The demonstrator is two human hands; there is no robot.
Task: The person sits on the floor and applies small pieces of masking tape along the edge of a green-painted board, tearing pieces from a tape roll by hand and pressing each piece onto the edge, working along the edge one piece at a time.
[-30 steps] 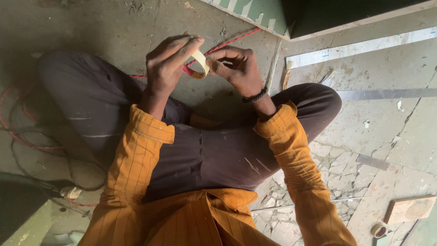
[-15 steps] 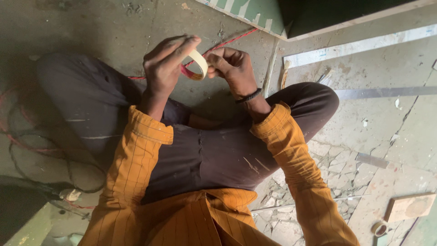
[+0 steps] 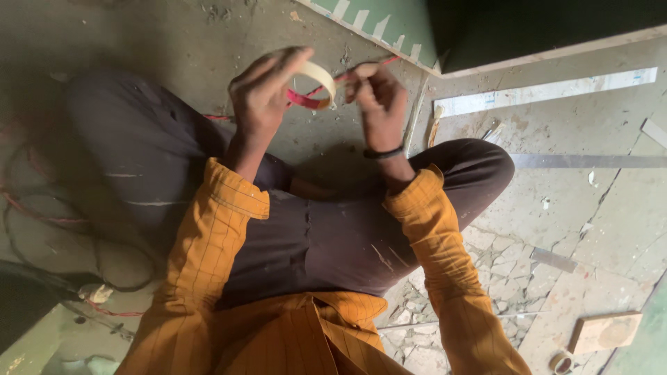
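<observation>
I sit cross-legged on a concrete floor in orange sleeves and dark trousers. My left hand (image 3: 260, 94) grips a cream roll of tape (image 3: 316, 76) with a red inner ring, held up in front of my knees. My right hand (image 3: 375, 97), a dark band on its wrist, pinches the roll's edge from the right side; the fingertips are closed on the tape's loose end. Both hands meet at the roll.
A green board (image 3: 389, 24) with white teeth marks lies ahead. A long white strip (image 3: 549, 90) and a metal ruler (image 3: 590, 161) lie to the right. Red and dark cables (image 3: 42, 215) curl at left. A wooden block (image 3: 604, 332) and small tape roll (image 3: 561, 362) sit bottom right.
Both hands have shifted slightly with the roll, which has turned so its cream face shows more. The right fingers have closed in on its edge.
</observation>
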